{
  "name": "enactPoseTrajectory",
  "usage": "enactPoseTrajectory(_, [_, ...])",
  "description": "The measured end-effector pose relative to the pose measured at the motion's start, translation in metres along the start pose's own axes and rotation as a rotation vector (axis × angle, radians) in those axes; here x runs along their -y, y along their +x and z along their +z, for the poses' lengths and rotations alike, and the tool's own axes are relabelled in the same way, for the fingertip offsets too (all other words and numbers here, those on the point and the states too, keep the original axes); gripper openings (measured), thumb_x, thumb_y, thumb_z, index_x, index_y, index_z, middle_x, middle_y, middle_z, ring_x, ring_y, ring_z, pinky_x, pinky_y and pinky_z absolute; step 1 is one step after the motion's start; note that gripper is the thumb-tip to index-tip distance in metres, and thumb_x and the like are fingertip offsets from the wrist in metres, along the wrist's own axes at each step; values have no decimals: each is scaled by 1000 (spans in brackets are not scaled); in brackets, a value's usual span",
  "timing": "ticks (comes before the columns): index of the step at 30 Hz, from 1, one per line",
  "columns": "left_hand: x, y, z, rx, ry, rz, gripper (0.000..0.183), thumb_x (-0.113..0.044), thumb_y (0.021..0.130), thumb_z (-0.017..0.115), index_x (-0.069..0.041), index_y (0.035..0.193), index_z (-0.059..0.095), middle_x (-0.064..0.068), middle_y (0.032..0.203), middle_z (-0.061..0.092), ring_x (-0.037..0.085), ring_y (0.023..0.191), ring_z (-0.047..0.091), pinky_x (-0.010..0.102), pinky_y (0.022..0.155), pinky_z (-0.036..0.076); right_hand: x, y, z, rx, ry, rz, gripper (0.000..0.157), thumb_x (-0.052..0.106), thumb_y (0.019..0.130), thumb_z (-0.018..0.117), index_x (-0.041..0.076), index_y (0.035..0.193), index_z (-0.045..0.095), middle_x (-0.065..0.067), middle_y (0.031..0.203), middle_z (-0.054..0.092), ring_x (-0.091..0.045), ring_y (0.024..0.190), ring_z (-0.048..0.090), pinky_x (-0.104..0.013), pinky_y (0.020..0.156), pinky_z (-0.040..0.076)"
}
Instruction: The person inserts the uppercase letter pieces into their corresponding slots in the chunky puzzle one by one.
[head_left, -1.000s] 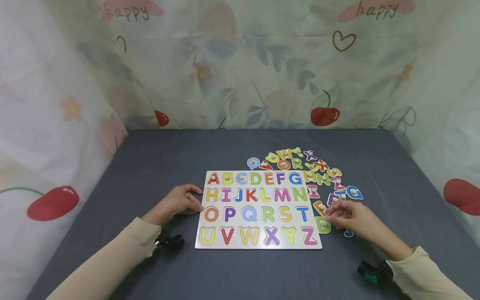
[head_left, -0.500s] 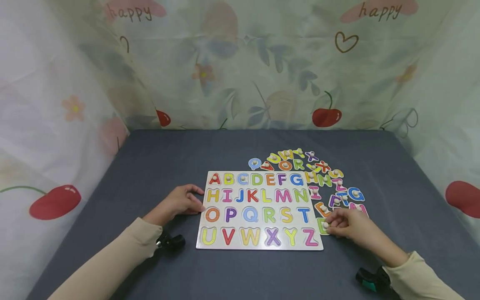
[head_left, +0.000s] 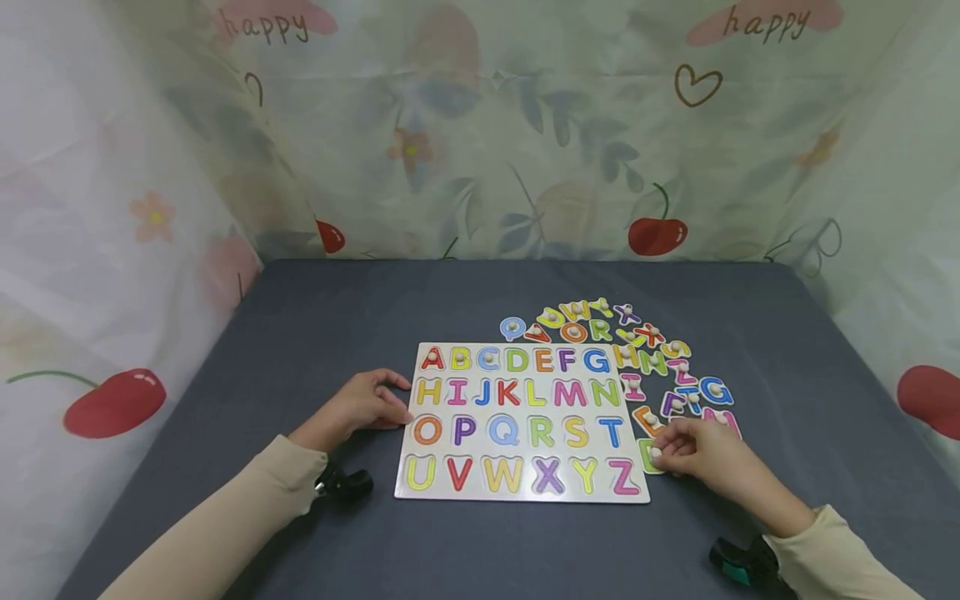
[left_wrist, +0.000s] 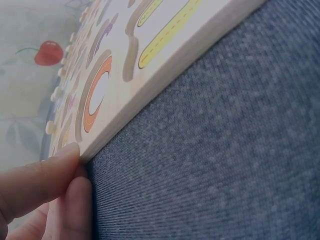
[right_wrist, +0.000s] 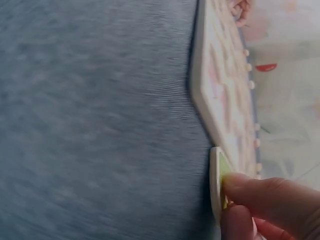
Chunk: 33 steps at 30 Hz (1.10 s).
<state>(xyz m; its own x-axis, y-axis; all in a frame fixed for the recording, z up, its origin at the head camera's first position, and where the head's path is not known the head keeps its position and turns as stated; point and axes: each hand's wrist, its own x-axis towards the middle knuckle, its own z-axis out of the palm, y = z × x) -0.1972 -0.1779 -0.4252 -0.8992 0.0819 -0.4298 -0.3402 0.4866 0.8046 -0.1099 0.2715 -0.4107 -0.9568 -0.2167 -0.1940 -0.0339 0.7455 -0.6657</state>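
A white alphabet puzzle board (head_left: 487,495) lies flat on the dark cloth; knobbed pieces A (head_left: 432,360), B and C sit in its top row. At its left edge rests my left hand (head_left: 366,406), the thumb (left_wrist: 67,151) over the board's rim and the other fingers against the side. Just off the right edge, my right hand (head_left: 708,454) pinches the green letter D puzzle piece (head_left: 645,455) between thumb and finger. In the right wrist view this piece (right_wrist: 215,185) stands close beside the board's side, partly hidden by the fingertips.
Loose knobbed letters crowd the board's right and far sides, among them E (head_left: 647,421), I (head_left: 633,387), G (head_left: 716,390) and Q (head_left: 513,328). A pink M (head_left: 723,419) lies partly behind my right hand. Patterned cloth hangs behind the table.
My right hand has come down slightly toward the near side and taken hold of the green D. The pink M now shows behind it. The left hand stays at the board's edge.
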Motion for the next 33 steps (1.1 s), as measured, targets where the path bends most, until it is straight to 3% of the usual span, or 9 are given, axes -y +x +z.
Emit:
enactPoseTrajectory(7, [0, 1, 0, 2, 2, -5, 52, 0, 75, 80, -2, 120, 55, 6, 74, 68, 13, 67, 65, 27, 63, 55, 21, 2, -17, -37, -70, 33, 21, 23, 79, 80, 7, 88, 71, 3, 74, 66, -10, 65, 59, -22, 56, 47])
enactPoseTrajectory(17, [2, 2, 0, 10, 12, 0, 53, -2, 74, 82, -3, 120, 56, 7, 76, 69, 14, 67, 65, 27, 63, 55, 63, 34, -34, -85, -8, -37, 25, 25, 80, 79, 6, 94, 72, -3, 80, 70, -19, 73, 64, -25, 62, 52])
enactPoseTrajectory(23, [1, 2, -1, 10, 16, -5, 53, -2, 74, 81, -3, 120, 56, 7, 76, 68, 15, 67, 64, 26, 63, 55, 82, 72, -19, -70, 35, -89, 22, 22, 81, 79, 6, 94, 72, -3, 80, 70, -20, 74, 66, -34, 68, 54])
enactPoseTrajectory(33, [0, 0, -1, 10, 22, 4, 53, -3, 75, 81, -2, 120, 55, 8, 77, 68, 15, 67, 64, 27, 63, 55, 100, 130, 18, -57, 115, -89, 15, 18, 82, 77, 6, 89, 71, -4, 78, 70, -24, 76, 67, -30, 67, 50])
